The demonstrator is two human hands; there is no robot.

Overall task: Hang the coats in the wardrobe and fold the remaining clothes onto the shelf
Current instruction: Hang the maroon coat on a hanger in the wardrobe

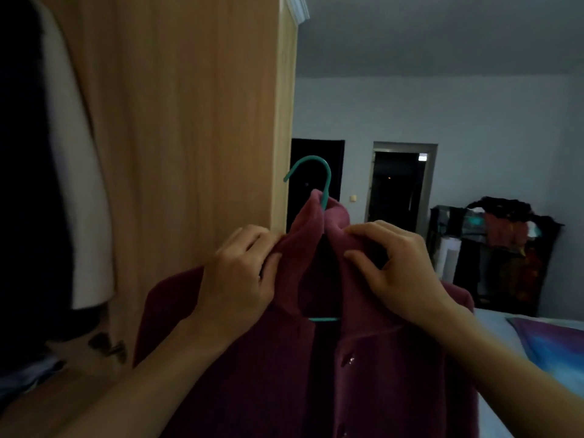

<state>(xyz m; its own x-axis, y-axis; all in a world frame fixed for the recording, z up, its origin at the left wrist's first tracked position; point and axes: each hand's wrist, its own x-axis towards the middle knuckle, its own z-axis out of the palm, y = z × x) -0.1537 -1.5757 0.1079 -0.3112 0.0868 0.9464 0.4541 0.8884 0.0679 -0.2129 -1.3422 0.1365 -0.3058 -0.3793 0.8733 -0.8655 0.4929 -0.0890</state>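
Observation:
A dark red fleece coat [373, 368] hangs on a teal hanger [322, 175], held up in front of me. The hanger's hook sticks out above the collar and its lower bar shows through the open front. My left hand [240, 273] grips the left side of the collar. My right hand [401, 267] pinches the right side of the collar. The wooden wardrobe side panel [189, 137] stands just to the left of the coat. Inside the wardrobe, at the far left, hang a dark garment [28, 184] and a white garment [82, 197].
A bed with a blue and purple cover [553, 343] lies at the lower right. A dark rack piled with clothes [502, 245] stands against the far wall. Two dark doorways [398, 184] open in the back wall.

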